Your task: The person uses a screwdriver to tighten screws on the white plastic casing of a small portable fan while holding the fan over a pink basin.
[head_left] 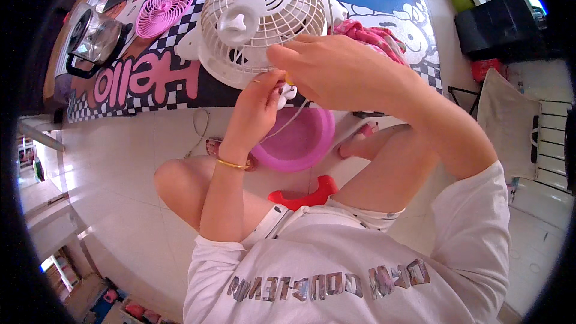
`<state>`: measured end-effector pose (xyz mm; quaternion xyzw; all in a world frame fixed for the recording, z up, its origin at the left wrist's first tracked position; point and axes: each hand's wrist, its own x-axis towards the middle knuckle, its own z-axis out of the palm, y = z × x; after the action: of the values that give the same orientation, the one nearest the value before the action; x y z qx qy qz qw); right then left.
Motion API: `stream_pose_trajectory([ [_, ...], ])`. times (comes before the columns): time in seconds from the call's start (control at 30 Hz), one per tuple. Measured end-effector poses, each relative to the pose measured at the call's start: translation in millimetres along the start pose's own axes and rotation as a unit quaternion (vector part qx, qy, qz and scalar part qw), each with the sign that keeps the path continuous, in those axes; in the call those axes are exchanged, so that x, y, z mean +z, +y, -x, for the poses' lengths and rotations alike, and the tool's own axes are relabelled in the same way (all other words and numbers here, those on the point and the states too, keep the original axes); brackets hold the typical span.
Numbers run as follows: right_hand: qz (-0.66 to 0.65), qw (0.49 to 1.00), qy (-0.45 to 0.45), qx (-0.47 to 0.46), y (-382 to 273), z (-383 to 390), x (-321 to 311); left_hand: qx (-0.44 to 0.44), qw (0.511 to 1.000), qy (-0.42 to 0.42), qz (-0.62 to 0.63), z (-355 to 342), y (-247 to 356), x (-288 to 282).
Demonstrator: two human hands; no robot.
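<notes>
A white fan (262, 0) with a domed grille sits at the table's front edge. My left hand (261, 103) is closed around a small white part (288, 93) just below the grille. My right hand (339, 72) is closed beside it, its fingertips on a small yellow object (288, 78), partly hidden. A pale cord (288, 122) hangs below my hands. Left of the fan lie a pink round grille (165, 9) and a clear pot (96, 42) with black handles; to its right lies a red-and-pink patterned cloth (375, 42).
The patterned table (408, 0) spans the top. Below it a pink basin (300, 150) sits on the floor between my knees, near a red stool (318, 188). At the right stand a black cabinet (492, 24) and a folded beige chair (504, 126); cluttered shelves (60, 270) are at lower left.
</notes>
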<state>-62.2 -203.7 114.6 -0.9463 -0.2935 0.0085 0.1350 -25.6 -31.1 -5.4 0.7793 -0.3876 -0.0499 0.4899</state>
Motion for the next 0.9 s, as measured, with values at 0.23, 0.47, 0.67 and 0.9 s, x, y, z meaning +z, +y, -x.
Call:
stream_pose_trajectory([
  [0.23,-0.009,0.999,0.031,0.022,5.1,6.6,11.6,0.046,0.999,-0.026,-0.006,-4.4,2.7,-3.3],
  [0.47,-0.028,0.996,0.014,-0.087,18.3,3.9,7.3,-0.001,0.997,-0.025,0.067,-13.0,20.4,-2.1],
  [0.67,-0.054,0.986,-0.022,-0.158,15.2,1.6,-3.2,-0.006,0.970,-0.078,0.229,-16.1,5.3,3.9],
  [0.9,-0.020,0.999,0.011,-0.024,9.6,6.9,6.5,0.036,0.995,0.037,0.087,-12.4,16.0,19.1],
])
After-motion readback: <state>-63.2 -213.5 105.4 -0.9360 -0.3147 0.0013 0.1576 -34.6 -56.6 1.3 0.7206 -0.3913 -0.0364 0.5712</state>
